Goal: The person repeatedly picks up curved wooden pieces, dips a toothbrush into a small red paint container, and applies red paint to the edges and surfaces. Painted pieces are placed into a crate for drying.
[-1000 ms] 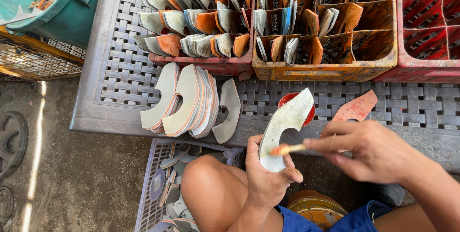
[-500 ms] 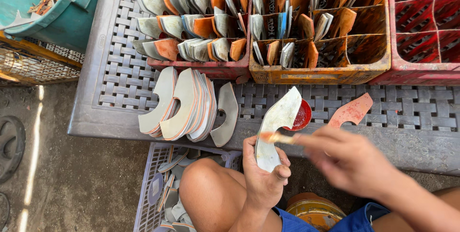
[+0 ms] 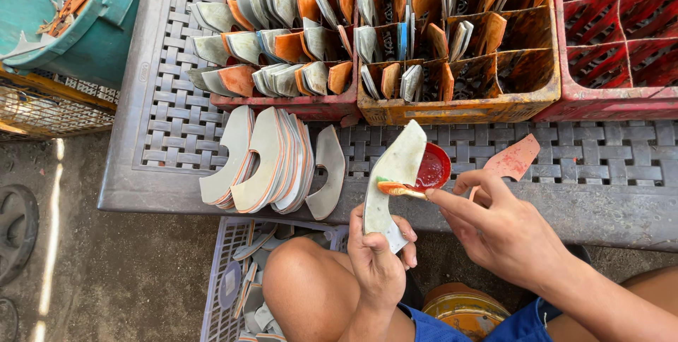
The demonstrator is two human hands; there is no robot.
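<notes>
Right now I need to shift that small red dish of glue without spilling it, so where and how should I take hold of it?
Grip the red dish by its right rim, coming from the right and above. It is shallow and open-topped with wet red glue inside, so pinch the rim and keep it level. Its left side is covered by the curved grey piece in the left hand and by the brush.

We see open tabletop (image 3: 600, 172) right of the red glue bowl (image 3: 432, 170); leftward, stacked curved pieces (image 3: 272, 162) block us, and crates (image 3: 459, 95) wall the far side.
</notes>
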